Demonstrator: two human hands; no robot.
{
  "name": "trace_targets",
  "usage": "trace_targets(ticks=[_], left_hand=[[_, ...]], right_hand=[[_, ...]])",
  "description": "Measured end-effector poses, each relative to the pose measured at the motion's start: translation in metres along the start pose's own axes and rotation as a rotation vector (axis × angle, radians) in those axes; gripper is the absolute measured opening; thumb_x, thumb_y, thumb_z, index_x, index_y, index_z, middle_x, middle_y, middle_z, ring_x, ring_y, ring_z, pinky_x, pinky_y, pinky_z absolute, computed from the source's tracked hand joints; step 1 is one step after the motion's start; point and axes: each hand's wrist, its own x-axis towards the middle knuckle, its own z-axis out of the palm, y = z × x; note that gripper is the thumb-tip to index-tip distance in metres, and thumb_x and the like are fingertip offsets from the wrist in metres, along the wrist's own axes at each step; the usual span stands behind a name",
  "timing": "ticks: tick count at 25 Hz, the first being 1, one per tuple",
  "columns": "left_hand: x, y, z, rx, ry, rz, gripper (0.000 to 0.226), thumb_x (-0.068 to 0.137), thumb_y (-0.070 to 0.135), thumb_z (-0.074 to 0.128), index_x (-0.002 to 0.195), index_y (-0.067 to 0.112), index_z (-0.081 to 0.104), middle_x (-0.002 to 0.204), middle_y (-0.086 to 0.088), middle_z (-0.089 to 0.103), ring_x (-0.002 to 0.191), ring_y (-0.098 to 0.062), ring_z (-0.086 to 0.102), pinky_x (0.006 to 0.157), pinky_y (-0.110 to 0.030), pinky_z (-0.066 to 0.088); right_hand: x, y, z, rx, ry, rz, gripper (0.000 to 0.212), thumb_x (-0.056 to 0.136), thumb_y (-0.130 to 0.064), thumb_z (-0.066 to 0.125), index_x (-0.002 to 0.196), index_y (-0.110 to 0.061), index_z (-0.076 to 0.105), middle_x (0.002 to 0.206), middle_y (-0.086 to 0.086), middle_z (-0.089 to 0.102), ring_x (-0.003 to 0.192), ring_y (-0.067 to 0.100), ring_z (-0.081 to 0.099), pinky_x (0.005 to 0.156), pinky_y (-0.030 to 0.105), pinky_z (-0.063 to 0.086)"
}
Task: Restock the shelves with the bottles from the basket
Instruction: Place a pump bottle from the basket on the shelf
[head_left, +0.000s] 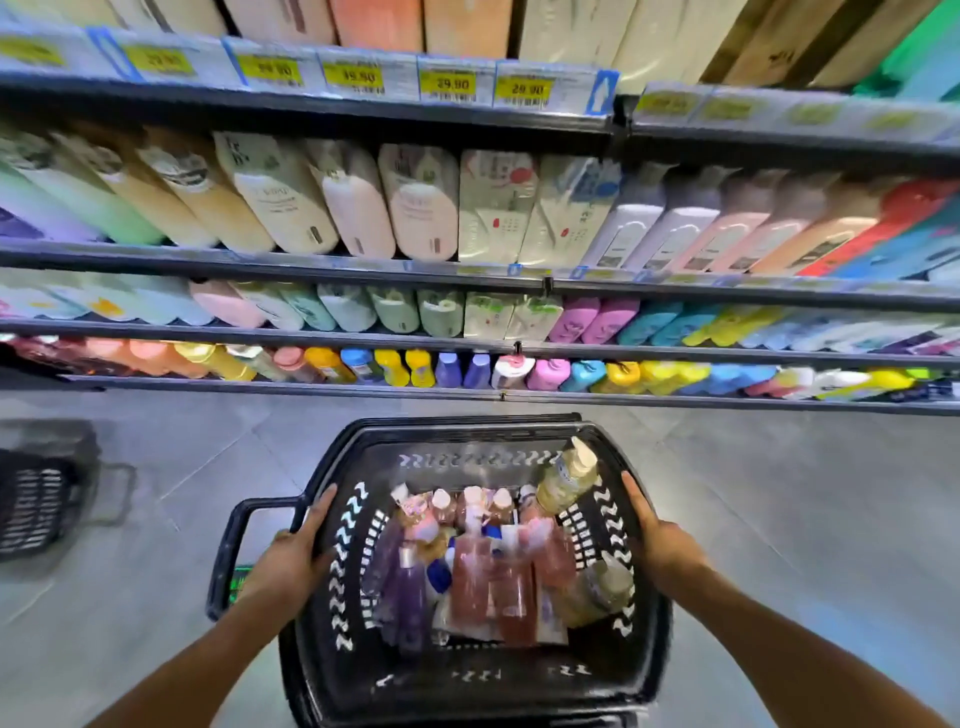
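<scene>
- The left hand (298, 545) gripped the left rim of the black basket (467, 431) and the right hand (657, 530) held the right rim. Both were closed on the basket and carried nothing else.
- The bottles (488, 587) lay packed in the basket's bottom. Most were pink, with a purple bottle (405, 587) on the left.
- A pale yellow bottle (566, 480) leaned against the right wall, cap up.
- The shelves (467, 273) stood just beyond the basket, their rows full of goods.
- The bottles looked like stiff, smooth plastic filled with liquid. They were probably fairly heavy and slick, but not fragile.
- A grasp round the body just below the cap seemed safest. The leaning yellow one looked easiest to reach.
- A second basket (36, 499) sat on the floor, well off to the left.
</scene>
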Motion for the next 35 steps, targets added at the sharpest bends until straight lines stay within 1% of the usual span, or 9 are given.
trace_targets(ticks=[3,6,10,12,15,19,27,30,35], left_hand=[[0.036,-0.007,0.023,0.034,-0.047,0.010,0.090,0.098,0.041,0.060,0.149,0.063,-0.011,0.090,-0.004,0.058,0.069,-0.017,0.056,0.070,-0.034,0.044],[0.072,-0.011,0.040,0.040,-0.055,0.023,0.089,0.098,0.042,0.060,0.148,0.066,-0.010,0.092,-0.005,0.059,0.070,-0.016,0.056,0.069,-0.034,0.045],[0.131,-0.013,0.068,0.056,-0.052,0.008,0.090,0.098,0.041,0.060,0.147,0.067,-0.010,0.094,-0.010,0.059,0.076,-0.027,0.062,0.077,-0.039,0.052],[0.160,-0.010,0.075,0.068,-0.038,-0.009,0.088,0.098,0.043,0.059,0.145,0.070,-0.011,0.095,-0.012,0.057,0.078,-0.031,0.063,0.081,-0.043,0.054],[0.199,-0.002,0.077,0.068,-0.009,-0.002,0.088,0.097,0.045,0.059,0.145,0.070,-0.010,0.093,-0.012,0.054,0.081,-0.035,0.064,0.084,-0.046,0.054],[0.241,0.012,0.078,0.063,0.043,0.011,0.091,0.098,0.040,0.061,0.147,0.068,-0.010,0.095,-0.015,0.053,0.081,-0.037,0.064,0.089,-0.046,0.053],[0.294,0.032,0.091,0.026,0.075,0.000,0.090,0.099,0.036,0.059,0.145,0.070,-0.011,0.097,-0.015,0.049,0.080,-0.039,0.063,0.092,-0.051,0.053],[0.300,0.026,0.094,0.041,0.094,0.016,0.091,0.098,0.037,0.061,0.147,0.068,-0.009,0.093,-0.015,0.049,0.080,-0.041,0.062,0.088,-0.050,0.053],[0.293,0.033,0.085,0.091,0.065,0.003,0.089,0.098,0.037,0.061,0.150,0.063,-0.006,0.097,-0.014,0.045,0.081,-0.044,0.062,0.091,-0.050,0.052]], right_hand=[[0.036,0.004,0.032,0.087,-0.079,0.027,0.091,0.102,-0.034,0.048,0.149,-0.048,-0.029,0.083,0.004,0.059,0.070,0.023,0.059,0.080,0.037,0.055],[0.074,0.012,0.056,0.112,-0.079,0.011,0.089,0.103,-0.039,0.048,0.150,-0.049,-0.026,0.085,0.008,0.065,0.071,0.026,0.063,0.078,0.039,0.056],[0.123,0.017,0.086,0.236,-0.047,0.137,0.058,0.102,-0.058,0.027,0.157,-0.048,0.012,0.109,0.019,0.069,0.093,0.039,0.069,0.080,0.047,0.053],[0.147,0.016,0.091,0.282,-0.037,0.167,0.060,0.097,-0.070,0.018,0.154,-0.050,0.020,0.115,0.020,0.068,0.098,0.041,0.068,0.082,0.050,0.053],[0.189,0.015,0.087,0.247,-0.002,0.109,0.058,0.103,-0.050,0.030,0.154,-0.053,0.002,0.103,0.019,0.068,0.089,0.041,0.069,0.077,0.047,0.053],[0.247,0.014,0.074,0.140,0.053,-0.002,0.092,0.103,-0.031,0.050,0.153,-0.044,-0.026,0.086,0.018,0.069,0.070,0.033,0.064,0.076,0.044,0.056],[0.293,0.014,0.066,0.215,0.077,-0.053,0.094,0.101,-0.028,0.054,0.157,-0.033,-0.021,0.096,0.022,0.066,0.078,0.035,0.064,0.077,0.040,0.050],[0.294,0.016,0.071,0.234,0.077,-0.069,0.095,0.100,-0.032,0.055,0.157,-0.036,-0.021,0.090,0.013,0.059,0.072,0.027,0.055,0.074,0.035,0.044],[0.294,0.021,0.065,0.172,0.037,-0.077,0.101,0.098,-0.039,0.056,0.153,-0.038,-0.029,0.103,0.023,0.068,0.072,0.028,0.059,0.081,0.045,0.055]])
